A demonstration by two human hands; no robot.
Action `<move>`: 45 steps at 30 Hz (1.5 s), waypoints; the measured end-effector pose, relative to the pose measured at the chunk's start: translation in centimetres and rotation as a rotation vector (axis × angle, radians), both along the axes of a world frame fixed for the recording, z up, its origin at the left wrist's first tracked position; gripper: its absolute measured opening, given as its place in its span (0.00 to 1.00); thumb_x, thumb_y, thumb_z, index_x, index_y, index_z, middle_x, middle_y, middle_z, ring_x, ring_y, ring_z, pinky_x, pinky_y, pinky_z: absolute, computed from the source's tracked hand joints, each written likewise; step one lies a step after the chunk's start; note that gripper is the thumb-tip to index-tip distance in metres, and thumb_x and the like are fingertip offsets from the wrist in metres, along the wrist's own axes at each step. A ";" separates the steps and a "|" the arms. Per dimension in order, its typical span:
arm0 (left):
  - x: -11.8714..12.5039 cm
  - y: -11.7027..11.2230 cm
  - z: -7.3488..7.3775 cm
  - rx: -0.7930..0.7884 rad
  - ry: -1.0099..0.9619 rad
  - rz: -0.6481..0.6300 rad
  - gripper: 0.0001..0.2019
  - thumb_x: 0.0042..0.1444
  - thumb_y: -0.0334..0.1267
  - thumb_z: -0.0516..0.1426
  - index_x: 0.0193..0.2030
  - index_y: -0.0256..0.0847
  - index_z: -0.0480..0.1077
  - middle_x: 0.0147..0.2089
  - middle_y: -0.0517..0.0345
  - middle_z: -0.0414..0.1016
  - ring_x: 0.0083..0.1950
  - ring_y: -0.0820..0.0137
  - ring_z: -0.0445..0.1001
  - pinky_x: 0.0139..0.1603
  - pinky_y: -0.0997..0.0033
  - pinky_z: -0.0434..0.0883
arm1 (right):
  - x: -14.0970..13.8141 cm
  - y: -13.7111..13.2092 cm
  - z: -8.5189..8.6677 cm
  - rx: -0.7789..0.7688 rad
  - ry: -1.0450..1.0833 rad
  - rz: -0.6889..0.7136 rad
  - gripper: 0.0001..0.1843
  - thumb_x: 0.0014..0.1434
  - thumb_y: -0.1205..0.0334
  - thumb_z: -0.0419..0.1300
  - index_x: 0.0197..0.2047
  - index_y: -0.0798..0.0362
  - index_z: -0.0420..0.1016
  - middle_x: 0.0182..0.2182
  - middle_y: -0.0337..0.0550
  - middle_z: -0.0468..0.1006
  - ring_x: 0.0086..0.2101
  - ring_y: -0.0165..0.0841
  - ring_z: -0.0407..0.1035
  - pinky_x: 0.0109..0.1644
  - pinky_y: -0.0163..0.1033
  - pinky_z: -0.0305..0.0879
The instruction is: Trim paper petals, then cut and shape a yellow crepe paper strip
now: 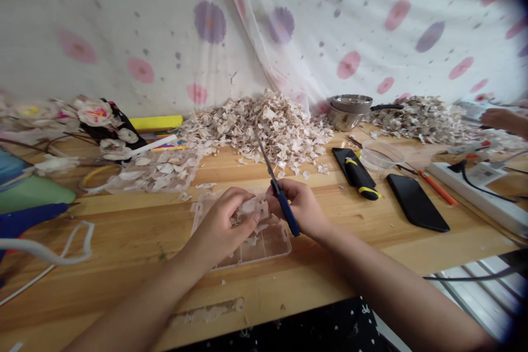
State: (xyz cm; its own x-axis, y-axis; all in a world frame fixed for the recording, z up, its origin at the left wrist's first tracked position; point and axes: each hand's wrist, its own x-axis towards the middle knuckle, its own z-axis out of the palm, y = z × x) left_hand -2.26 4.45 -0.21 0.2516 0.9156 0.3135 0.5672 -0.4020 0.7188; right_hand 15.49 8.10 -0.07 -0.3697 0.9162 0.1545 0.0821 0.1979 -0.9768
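Observation:
My left hand (231, 217) has its thumb and fingers closed round a pale translucent flake (247, 207), above a clear plastic compartment box (268, 250). Similar flakes lie inside that box. Blue-handled scissors (285, 208) are in my right hand (303, 206), just to the right of the left hand. Their dark blades point up and away from me, toward a large pile of pale flakes (268, 126). Between the two hands shows another clear piece, and I cannot tell which hand holds it.
On the left are a lid-like tray of flakes (154, 173), white artificial flowers (99, 118) and a blue glue gun (33, 217). To the right lie a black phone (416, 202), a yellow-black cutter (361, 179), metal bowls (348, 113) and a power strip (482, 192). Another person's hand (505, 120) reaches in far right.

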 end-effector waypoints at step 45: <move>-1.5 -0.3 0.6 0.399 -0.297 0.147 0.06 0.55 0.32 0.57 0.40 0.44 0.71 0.37 0.58 0.75 0.38 0.71 0.72 0.39 0.69 0.71 | -0.3 -0.5 0.8 -0.099 0.080 0.161 0.18 0.54 0.50 0.60 0.24 0.56 0.65 0.17 0.36 0.68 0.19 0.24 0.61 0.23 0.30 0.58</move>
